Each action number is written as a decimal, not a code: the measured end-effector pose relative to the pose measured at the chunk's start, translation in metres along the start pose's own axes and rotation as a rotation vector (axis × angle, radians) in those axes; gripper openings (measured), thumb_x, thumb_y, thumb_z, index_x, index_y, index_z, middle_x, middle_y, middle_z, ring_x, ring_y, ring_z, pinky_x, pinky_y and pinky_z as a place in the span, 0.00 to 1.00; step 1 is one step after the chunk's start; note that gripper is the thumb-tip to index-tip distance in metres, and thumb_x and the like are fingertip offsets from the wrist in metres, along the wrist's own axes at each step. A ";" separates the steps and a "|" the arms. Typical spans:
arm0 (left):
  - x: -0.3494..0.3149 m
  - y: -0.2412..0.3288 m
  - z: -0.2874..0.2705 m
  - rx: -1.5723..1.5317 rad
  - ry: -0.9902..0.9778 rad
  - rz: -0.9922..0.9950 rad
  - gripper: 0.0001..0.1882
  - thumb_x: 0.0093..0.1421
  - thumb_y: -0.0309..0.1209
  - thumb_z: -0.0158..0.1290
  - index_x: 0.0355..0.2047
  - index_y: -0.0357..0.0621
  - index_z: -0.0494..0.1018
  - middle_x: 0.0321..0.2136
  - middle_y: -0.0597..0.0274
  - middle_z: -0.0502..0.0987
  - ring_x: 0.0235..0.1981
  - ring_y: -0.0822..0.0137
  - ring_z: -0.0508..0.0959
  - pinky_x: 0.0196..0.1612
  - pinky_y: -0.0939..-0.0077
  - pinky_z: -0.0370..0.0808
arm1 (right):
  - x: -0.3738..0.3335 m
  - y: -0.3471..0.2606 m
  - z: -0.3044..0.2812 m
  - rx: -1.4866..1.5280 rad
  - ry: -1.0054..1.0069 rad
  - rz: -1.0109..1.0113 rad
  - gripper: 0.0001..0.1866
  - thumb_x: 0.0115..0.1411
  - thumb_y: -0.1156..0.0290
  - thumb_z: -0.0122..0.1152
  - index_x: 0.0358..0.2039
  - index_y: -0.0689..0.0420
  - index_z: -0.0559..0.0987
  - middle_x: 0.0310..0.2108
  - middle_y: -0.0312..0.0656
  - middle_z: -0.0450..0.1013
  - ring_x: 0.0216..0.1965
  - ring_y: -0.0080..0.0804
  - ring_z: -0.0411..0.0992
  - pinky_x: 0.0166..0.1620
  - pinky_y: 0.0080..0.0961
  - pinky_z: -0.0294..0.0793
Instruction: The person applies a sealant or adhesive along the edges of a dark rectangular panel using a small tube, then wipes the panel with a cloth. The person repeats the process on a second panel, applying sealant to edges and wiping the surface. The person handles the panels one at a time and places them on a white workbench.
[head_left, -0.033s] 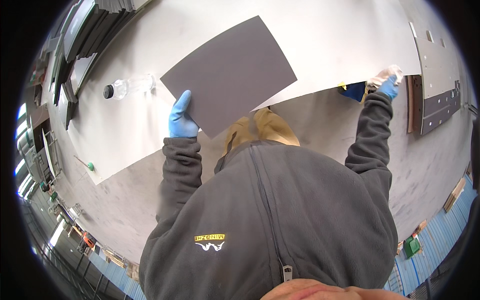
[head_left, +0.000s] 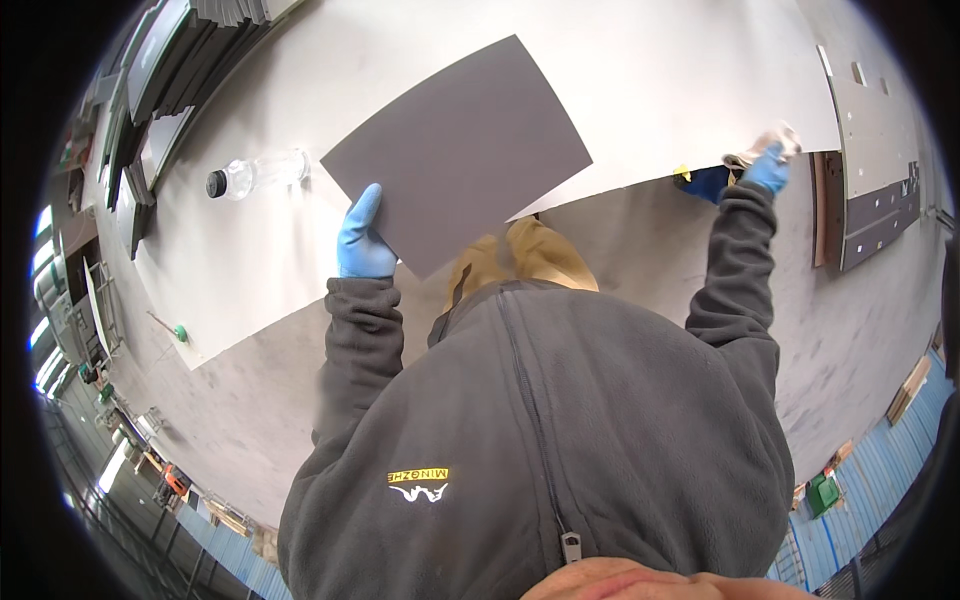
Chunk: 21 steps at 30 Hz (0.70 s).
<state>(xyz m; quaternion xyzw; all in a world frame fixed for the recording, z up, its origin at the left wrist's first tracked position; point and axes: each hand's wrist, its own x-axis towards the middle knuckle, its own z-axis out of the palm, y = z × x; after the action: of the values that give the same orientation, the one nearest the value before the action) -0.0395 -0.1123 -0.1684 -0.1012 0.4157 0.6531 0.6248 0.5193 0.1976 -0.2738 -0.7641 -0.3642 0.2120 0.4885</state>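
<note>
- Head view, looking straight down: a dark grey sheet (head_left: 458,150), flat and rectangular, lies on the white table (head_left: 640,70), turned askew so that its corners point up, right, down and left in the picture rather than square to the table's edge.
- Its long axis runs from lower left to upper right; the lowest corner reaches past the table's near edge, above the person's tan trousers.
- Left hand (head_left: 362,238), in a blue glove, lies on the sheet's left edge near the lower corner. Its grip looks closed on that edge, fingers flat on top; the thumb is hidden, so a full pinch cannot be confirmed.
- Right hand (head_left: 768,166), also blue-gloved, is stretched out well apart from the sheet, at the table's near right edge. Its grip is closed around a wad of pale cloth (head_left: 770,140), pressed at or on the table edge.
- As a judgement of progress: the sheet is on the table and held in place, yet still crooked and partly overhanging, so squaring or moving it appears not yet done; the cloth hand seems busy at the table edge, and how much of that surface is finished cannot be told.
- Just below the right hand a dark blue thing with a yellow bit (head_left: 700,182) shows under the table edge; its kind is unclear.
- Farther left on the table a clear plastic bottle (head_left: 258,174) with a black cap lies on its side, well apart from the sheet.
- Near the table's left corner sits a small green knob (head_left: 180,332); stacked dark panels (head_left: 160,70) stand beyond the far left edge.
</note>
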 end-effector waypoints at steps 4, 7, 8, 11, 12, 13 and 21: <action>-0.010 -0.004 0.009 0.070 0.060 0.089 0.16 0.68 0.32 0.57 0.52 0.36 0.76 0.49 0.57 0.81 0.51 0.61 0.80 0.55 0.65 0.77 | -0.081 -0.012 0.089 0.115 -0.397 -0.500 0.13 0.74 0.65 0.48 0.45 0.58 0.78 0.34 0.38 0.72 0.34 0.30 0.70 0.40 0.29 0.73; -0.020 0.002 0.020 0.175 0.032 0.138 0.15 0.67 0.30 0.58 0.51 0.35 0.77 0.46 0.57 0.81 0.48 0.62 0.81 0.52 0.68 0.78 | -0.185 -0.030 0.163 -0.394 -0.599 -1.263 0.22 0.67 0.65 0.52 0.60 0.58 0.73 0.57 0.50 0.70 0.60 0.51 0.67 0.67 0.48 0.61; -0.025 0.007 0.024 0.277 0.097 0.187 0.15 0.66 0.30 0.58 0.50 0.35 0.77 0.45 0.57 0.82 0.47 0.63 0.82 0.51 0.69 0.78 | -0.221 -0.039 0.186 -0.527 -0.799 -1.340 0.26 0.69 0.62 0.50 0.66 0.57 0.67 0.62 0.49 0.67 0.64 0.50 0.64 0.69 0.47 0.60; -0.040 0.031 0.030 0.604 0.251 0.310 0.14 0.65 0.29 0.59 0.48 0.33 0.78 0.41 0.57 0.83 0.41 0.66 0.83 0.47 0.73 0.79 | -0.291 -0.063 0.223 -0.218 -1.212 -0.711 0.29 0.69 0.63 0.50 0.68 0.55 0.64 0.67 0.51 0.62 0.71 0.46 0.58 0.77 0.45 0.48; -0.044 0.042 0.031 0.638 0.230 0.336 0.14 0.65 0.29 0.58 0.47 0.32 0.79 0.41 0.58 0.83 0.42 0.67 0.82 0.47 0.73 0.78 | -0.294 -0.068 0.232 -0.150 -1.275 -0.483 0.29 0.68 0.63 0.52 0.68 0.55 0.65 0.68 0.50 0.62 0.70 0.45 0.58 0.76 0.44 0.49; -0.049 0.050 0.031 0.672 0.195 0.380 0.13 0.65 0.29 0.59 0.46 0.32 0.79 0.40 0.59 0.83 0.40 0.68 0.82 0.46 0.74 0.78 | -0.295 -0.071 0.237 -0.115 -1.232 -0.417 0.29 0.66 0.64 0.53 0.67 0.54 0.66 0.68 0.50 0.62 0.70 0.44 0.59 0.75 0.44 0.51; -0.048 0.101 0.032 0.828 0.242 0.340 0.11 0.62 0.26 0.64 0.43 0.34 0.79 0.34 0.69 0.81 0.34 0.78 0.75 0.39 0.80 0.72 | -0.155 -0.136 0.252 0.021 -0.689 -0.200 0.19 0.74 0.57 0.54 0.46 0.61 0.82 0.32 0.35 0.78 0.34 0.25 0.73 0.40 0.23 0.75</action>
<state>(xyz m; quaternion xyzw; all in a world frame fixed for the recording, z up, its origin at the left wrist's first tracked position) -0.1082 -0.1133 -0.0745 0.1511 0.7222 0.5088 0.4435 0.2008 0.2637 -0.2649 -0.6032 -0.5784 0.4120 0.3631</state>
